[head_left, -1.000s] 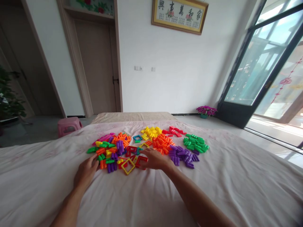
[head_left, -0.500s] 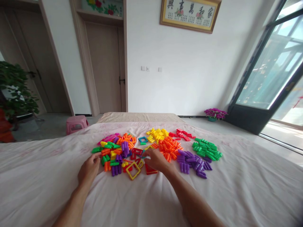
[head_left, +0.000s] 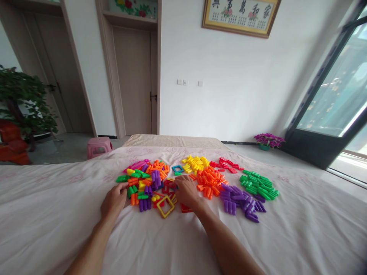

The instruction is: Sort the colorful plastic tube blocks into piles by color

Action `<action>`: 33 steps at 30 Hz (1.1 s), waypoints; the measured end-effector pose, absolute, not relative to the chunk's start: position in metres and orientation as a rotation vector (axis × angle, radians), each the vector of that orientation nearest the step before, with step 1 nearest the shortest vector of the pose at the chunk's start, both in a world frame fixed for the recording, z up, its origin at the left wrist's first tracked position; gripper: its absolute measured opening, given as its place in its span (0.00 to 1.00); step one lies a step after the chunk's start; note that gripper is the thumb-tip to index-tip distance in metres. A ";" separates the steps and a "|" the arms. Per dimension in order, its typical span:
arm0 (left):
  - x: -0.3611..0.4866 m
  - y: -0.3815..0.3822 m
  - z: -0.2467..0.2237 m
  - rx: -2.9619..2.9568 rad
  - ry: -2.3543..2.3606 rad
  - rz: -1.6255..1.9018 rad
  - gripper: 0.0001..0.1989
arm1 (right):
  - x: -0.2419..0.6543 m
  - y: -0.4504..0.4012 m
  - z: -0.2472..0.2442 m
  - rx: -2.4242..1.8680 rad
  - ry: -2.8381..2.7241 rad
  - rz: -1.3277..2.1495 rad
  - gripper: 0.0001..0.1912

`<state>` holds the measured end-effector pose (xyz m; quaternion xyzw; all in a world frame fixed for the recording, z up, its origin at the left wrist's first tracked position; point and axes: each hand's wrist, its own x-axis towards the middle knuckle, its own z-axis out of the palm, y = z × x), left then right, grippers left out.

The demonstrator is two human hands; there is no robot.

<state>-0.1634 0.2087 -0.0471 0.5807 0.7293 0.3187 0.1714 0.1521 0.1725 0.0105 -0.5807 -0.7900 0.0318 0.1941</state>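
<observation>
At the left edge of a mixed pile of plastic blocks (head_left: 142,183), my left hand (head_left: 114,200) rests on the cloth with its fingers loosely bent, close to green and orange pieces. It appears to hold nothing. My right hand (head_left: 187,191) reaches over the middle, fingers pointing left beside red frame-shaped pieces (head_left: 166,186). Its fingers look slightly apart; their undersides are hidden. A yellow square frame (head_left: 165,206) lies tilted between the hands. Under the right wrist a red flat piece (head_left: 186,208) shows in part. A blue square frame (head_left: 177,169) lies farther back.
Sorted heaps stand to the right: yellow blocks (head_left: 195,163), orange blocks (head_left: 210,181), red blocks (head_left: 228,165), green blocks (head_left: 259,184) and purple blocks (head_left: 241,200). A wrinkled pale cloth (head_left: 304,229) covers the surface. A pink stool (head_left: 99,147) stands beyond its left side.
The view has turned slightly left, so the scene sits farther right. My right hand has moved a little left relative to the blocks. The left hand stays by the mixed pile.
</observation>
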 end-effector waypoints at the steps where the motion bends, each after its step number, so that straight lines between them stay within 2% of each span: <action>1: -0.163 0.209 -0.047 1.647 2.071 0.905 0.20 | 0.150 0.171 0.011 -1.611 -2.190 0.081 0.16; 7: -0.164 0.207 -0.048 1.654 2.062 0.913 0.20 | 0.125 0.151 0.021 -1.310 -2.211 0.190 0.07; 11: -0.164 0.206 -0.047 1.675 2.049 0.928 0.20 | 0.105 0.143 0.017 -1.267 -2.289 0.194 0.15; 13: -0.163 0.206 -0.047 1.673 2.048 0.935 0.20 | 0.098 0.143 0.012 -1.302 -2.332 0.166 0.15; 17: -0.163 0.207 -0.046 1.673 2.028 0.953 0.19 | 0.092 0.146 0.006 -1.346 -2.357 0.135 0.08; 22: -0.165 0.209 -0.046 1.669 2.016 0.946 0.19 | 0.105 0.154 0.021 -1.382 -2.116 0.236 0.14; 29: -0.164 0.209 -0.047 1.668 2.013 0.977 0.18 | 0.173 0.201 0.020 -1.541 -1.597 0.479 0.13; 33: -0.165 0.210 -0.049 1.656 2.029 0.969 0.18 | 0.206 0.222 0.010 -1.391 -1.278 0.483 0.26</action>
